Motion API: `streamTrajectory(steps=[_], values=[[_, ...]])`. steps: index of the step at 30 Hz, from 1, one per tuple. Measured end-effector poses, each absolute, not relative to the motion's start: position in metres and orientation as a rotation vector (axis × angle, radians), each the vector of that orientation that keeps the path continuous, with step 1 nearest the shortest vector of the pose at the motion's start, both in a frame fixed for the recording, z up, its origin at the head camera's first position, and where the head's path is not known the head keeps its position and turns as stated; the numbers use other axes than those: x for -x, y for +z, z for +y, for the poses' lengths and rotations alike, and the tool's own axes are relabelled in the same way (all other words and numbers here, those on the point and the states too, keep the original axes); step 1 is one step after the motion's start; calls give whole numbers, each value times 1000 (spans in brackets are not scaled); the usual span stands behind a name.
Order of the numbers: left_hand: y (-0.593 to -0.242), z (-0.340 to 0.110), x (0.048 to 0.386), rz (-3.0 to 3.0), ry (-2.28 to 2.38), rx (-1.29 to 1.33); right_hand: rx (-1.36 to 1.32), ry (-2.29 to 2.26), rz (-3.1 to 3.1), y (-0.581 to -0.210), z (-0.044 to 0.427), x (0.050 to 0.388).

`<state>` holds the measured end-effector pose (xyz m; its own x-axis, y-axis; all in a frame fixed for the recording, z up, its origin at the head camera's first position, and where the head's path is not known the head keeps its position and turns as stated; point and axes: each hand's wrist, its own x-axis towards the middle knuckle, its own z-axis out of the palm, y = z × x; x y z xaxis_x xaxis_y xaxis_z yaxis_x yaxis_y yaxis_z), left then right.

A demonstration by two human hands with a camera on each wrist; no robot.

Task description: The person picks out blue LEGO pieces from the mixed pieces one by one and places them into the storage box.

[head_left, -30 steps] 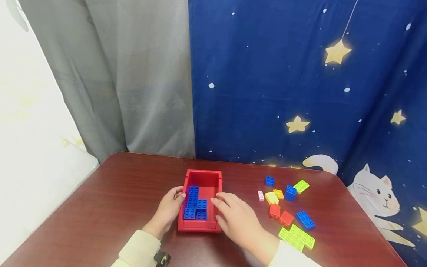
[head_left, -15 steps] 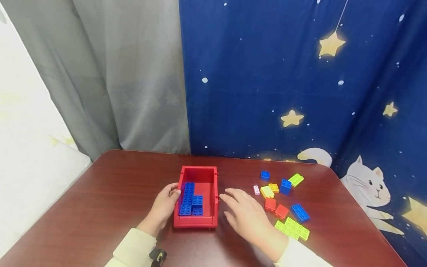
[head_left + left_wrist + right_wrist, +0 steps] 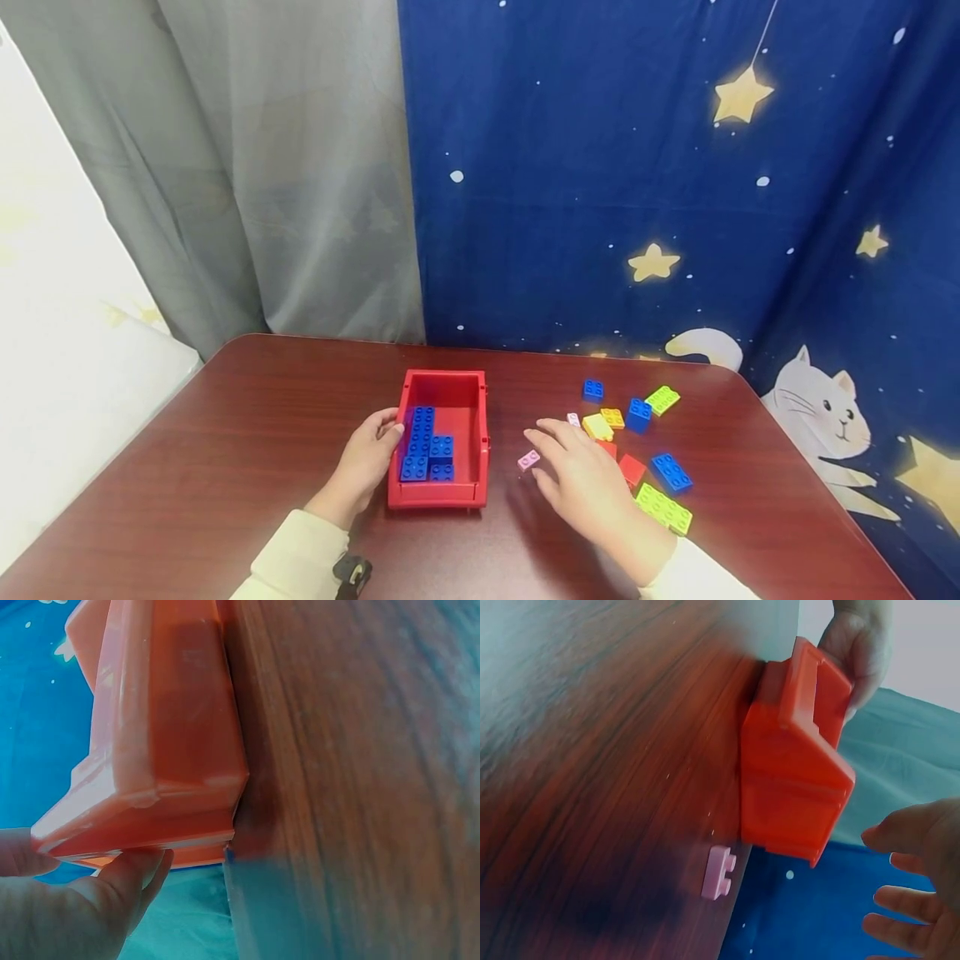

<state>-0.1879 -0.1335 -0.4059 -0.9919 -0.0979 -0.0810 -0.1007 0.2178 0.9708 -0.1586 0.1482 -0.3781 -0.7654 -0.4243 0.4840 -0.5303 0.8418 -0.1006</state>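
A red plastic box (image 3: 445,496) stands on the table, with several blue building bricks (image 3: 423,429) along its left side and near end. My left hand (image 3: 362,462) grips the box's left wall, thumb at the rim; the left wrist view shows the fingers against the red wall (image 3: 191,712). My right hand (image 3: 588,483) hovers right of the box, fingers spread and holding nothing. Just left of its fingertips lies a small pink brick (image 3: 528,460), apart from the hand; the right wrist view shows this pink brick (image 3: 718,874) on the wood near the box.
Right of my right hand lie loose bricks: blue (image 3: 671,472), lime green (image 3: 663,508), red (image 3: 632,471), yellow (image 3: 597,427), and another pink one (image 3: 573,419), some partly hidden by the hand. The table's far edge (image 3: 525,352) meets a blue curtain (image 3: 525,208).
My right hand has moved from the box's right wall to the right, away from it. A pink brick now shows beside its fingertips. My left hand stays on the box; the head view shifted slightly.
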Motion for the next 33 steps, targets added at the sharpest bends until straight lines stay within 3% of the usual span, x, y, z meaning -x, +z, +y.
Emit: streamTrajectory(steps=[33], values=[[-405, -134, 188, 2446, 1959, 179, -255, 343, -2770, -387, 233, 166]])
